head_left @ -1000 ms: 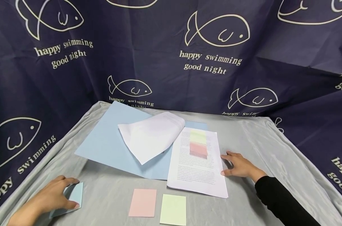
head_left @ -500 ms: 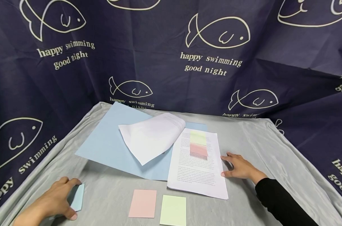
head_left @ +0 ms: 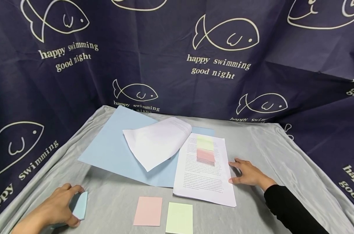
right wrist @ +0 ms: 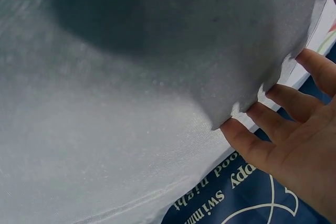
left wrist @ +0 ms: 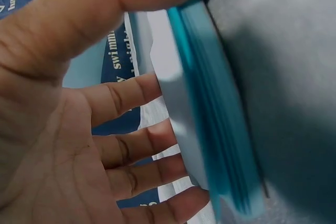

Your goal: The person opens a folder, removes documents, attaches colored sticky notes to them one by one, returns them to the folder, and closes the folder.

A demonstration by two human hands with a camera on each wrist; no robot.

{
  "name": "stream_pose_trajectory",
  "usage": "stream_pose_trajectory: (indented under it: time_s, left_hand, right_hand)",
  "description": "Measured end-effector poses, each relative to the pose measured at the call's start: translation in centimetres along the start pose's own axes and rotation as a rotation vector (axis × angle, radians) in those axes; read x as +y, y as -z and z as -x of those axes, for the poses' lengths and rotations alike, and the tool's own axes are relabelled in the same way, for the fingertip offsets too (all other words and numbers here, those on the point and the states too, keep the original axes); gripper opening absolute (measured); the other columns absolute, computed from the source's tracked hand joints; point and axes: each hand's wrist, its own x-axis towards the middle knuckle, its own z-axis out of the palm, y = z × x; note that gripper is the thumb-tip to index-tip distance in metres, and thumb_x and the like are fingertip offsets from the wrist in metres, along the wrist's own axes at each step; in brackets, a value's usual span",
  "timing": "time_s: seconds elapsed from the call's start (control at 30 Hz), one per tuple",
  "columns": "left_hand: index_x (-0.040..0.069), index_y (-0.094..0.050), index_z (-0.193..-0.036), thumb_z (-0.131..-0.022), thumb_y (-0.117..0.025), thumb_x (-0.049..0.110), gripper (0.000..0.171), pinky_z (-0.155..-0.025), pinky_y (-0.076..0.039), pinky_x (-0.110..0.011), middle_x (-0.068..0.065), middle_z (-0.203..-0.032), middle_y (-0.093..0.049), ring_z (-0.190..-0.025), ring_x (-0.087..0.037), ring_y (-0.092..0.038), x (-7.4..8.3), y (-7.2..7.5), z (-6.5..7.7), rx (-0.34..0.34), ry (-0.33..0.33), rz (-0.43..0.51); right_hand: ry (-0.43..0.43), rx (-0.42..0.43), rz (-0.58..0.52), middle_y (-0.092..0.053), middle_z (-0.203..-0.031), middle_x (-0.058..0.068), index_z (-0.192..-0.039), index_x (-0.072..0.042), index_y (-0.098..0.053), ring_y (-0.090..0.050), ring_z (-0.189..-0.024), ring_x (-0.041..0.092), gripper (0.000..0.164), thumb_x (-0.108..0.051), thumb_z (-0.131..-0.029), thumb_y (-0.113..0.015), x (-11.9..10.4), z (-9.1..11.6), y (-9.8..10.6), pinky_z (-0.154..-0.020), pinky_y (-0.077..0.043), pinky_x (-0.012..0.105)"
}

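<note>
At the table's lower left, my left hand [head_left: 55, 206] holds a light blue sticky note pad [head_left: 81, 206] between thumb and fingers. In the left wrist view the pad's edge [left wrist: 218, 114] shows its layers slightly fanned, thumb at one end and fingertips along its face. My right hand [head_left: 250, 174] rests on the cloth with fingers spread, thumb and index fingertip at the right edge of a stack of printed pages [head_left: 194, 182]. A green sticky note [head_left: 205, 142] and a pink sticky note [head_left: 205, 154] lie on the top page.
A turned-over sheet [head_left: 153, 143] curls leftward across an open blue folder [head_left: 106, 146] beneath the pages. In front lie a pink sticky note pad [head_left: 148, 211] and a green sticky note pad [head_left: 179, 218]. A dark blue curtain [head_left: 171, 65] hangs behind the grey cloth [head_left: 258, 143].
The left hand has moved slightly right, and its thumb has shifted lower on the blue pad, which now shows its thickness. The right hand and the pages stay in place.
</note>
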Motion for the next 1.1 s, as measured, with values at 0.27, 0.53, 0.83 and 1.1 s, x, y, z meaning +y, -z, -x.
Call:
stream_pose_trajectory:
  time_s: [0.27,0.53,0.83,1.1]
  left_hand:
    - [0.007,-0.06,-0.104,-0.031,-0.088,0.034,0.083,-0.057,-0.037,-0.035,-0.006,-0.085,-0.047,-0.074,-0.022,-0.044,0.3,0.2,0.1,0.015,0.021,-0.006]
    - [0.008,-0.06,-0.105,-0.032,-0.089,0.039,0.085,-0.057,-0.039,-0.034,-0.006,-0.087,-0.049,-0.074,-0.02,-0.046,0.7,0.5,0.2,0.058,-0.011,0.025]
    - [0.017,-0.061,-0.106,-0.033,-0.089,0.047,0.083,-0.056,-0.04,-0.027,0.004,-0.091,-0.051,-0.077,-0.012,-0.049,3.6,2.1,-0.1,0.176,-0.164,0.081]
    - [0.02,-0.061,-0.108,-0.037,-0.089,0.048,0.081,-0.056,-0.039,-0.025,0.01,-0.091,-0.045,-0.074,-0.007,-0.043,7.1,3.1,-0.9,0.224,-0.295,0.088]
  right_hand:
    - [-0.014,-0.006,-0.006,-0.037,-0.132,0.036,-0.126,0.002,-0.055,-0.035,-0.118,0.055,0.079,-0.047,-0.068,-0.077,0.1,0.0,-0.1,-0.086,-0.034,0.063]
    - [-0.018,-0.013,-0.01,-0.037,-0.132,0.036,-0.126,0.002,-0.055,-0.034,-0.118,0.055,0.079,-0.047,-0.069,-0.077,0.1,-0.1,0.0,-0.086,-0.033,0.064]
    - [-0.013,-0.013,-0.006,-0.038,-0.131,0.036,-0.126,0.003,-0.055,-0.035,-0.117,0.055,0.078,-0.046,-0.069,-0.077,0.1,-0.1,0.1,-0.088,-0.033,0.063]
    - [-0.004,-0.003,-0.02,-0.037,-0.131,0.037,-0.125,0.004,-0.055,-0.035,-0.117,0.056,0.078,-0.045,-0.069,-0.077,0.2,-0.1,0.0,-0.089,-0.032,0.063]
